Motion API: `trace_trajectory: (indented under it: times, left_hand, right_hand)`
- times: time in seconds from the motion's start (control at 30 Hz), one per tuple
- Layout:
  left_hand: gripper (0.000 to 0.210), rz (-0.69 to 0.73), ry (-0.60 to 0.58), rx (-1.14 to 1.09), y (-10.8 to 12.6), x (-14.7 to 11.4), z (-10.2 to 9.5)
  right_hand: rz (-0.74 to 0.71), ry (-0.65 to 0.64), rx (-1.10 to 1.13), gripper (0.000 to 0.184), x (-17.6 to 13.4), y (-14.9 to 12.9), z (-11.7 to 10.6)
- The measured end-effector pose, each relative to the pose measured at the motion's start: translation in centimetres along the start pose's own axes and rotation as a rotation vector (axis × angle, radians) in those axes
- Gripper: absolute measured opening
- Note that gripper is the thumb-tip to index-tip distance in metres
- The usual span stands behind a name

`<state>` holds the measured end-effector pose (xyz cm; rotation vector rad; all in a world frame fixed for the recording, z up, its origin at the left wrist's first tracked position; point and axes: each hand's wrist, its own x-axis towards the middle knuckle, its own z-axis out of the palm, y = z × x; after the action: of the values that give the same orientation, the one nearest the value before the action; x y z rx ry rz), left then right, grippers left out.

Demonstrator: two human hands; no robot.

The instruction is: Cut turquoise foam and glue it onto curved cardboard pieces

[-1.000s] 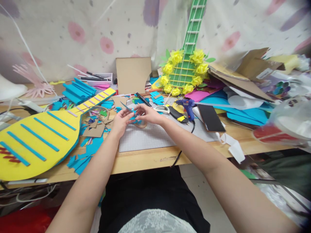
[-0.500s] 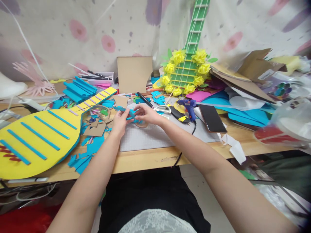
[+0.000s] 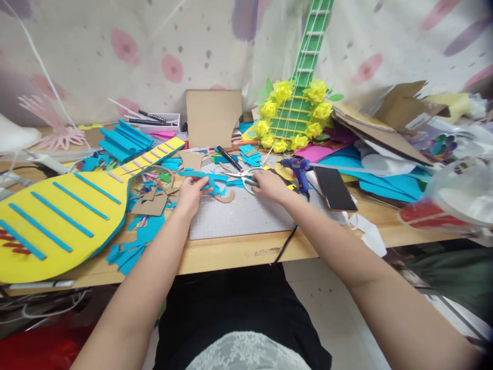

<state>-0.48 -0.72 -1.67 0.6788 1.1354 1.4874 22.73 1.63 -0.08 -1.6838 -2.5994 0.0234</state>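
Observation:
Blue paper (image 3: pixel 212 186) is pinched in my left hand (image 3: pixel 192 192), above the left part of a grey cutting mat (image 3: pixel 246 218). My right hand (image 3: pixel 269 185) has its fingers closed on the handles of a pair of scissors (image 3: pixel 242 176). The blades point left, toward the blue paper. A curved cardboard piece (image 3: pixel 226 198) lies on the mat between my hands. Behind the scissors lies a black pen (image 3: pixel 230 159). Beside my right hand is a blue glue gun (image 3: pixel 300 172), and a black and yellow tool is partly hidden behind that hand.
A yellow guitar-shaped piece (image 3: pixel 77 216) with blue strips lies left, near cardboard and blue scraps (image 3: pixel 144 239). At the back stands a green instrument shape (image 3: pixel 288 121) with yellow flowers. A phone (image 3: pixel 335 189) and a plastic tub (image 3: pixel 442 205) are on the right.
My right hand has moved right, away from the blue paper, and taken hold of the scissors. My left hand stays in place with the paper.

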Motion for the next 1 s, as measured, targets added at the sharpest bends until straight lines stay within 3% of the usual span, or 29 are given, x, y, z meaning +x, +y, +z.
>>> trace_trajectory:
  times: [0.2, 0.3, 0.43, 0.57, 0.7, 1.0]
  left_hand:
    - [0.027, 0.012, 0.033, -0.002, 0.0, 0.1, 0.0]
    - [0.03, 0.006, 0.035, 0.028, -0.1, 0.1, 0.1]
    - [0.031, -0.006, 0.019, 0.02, 0.0, 0.0, 0.1]
    - [0.035, -0.005, -0.029, -0.092, 0.2, -0.1, 0.1]
    - [0.034, -0.026, -0.041, -0.171, 0.3, 0.1, 0.1]
    - [0.023, -0.044, -0.035, -0.22, 0.4, 0.5, -0.4]
  right_hand:
    - [0.0, 0.144, 0.063, 0.022, 0.5, -0.5, 0.6]
    - [0.013, 0.221, 0.248, 0.018, 0.7, -1.4, 0.3]
    - [0.021, 0.186, 0.506, 0.017, 1.4, -3.2, -0.4]
    - [0.117, 0.159, 0.217, 0.025, 1.7, -3.5, -1.1]
    - [0.138, 0.022, -0.064, 0.035, 1.4, -2.3, -1.1]
    - [0.198, -0.09, -0.081, 0.037, 2.0, -2.1, -1.6]
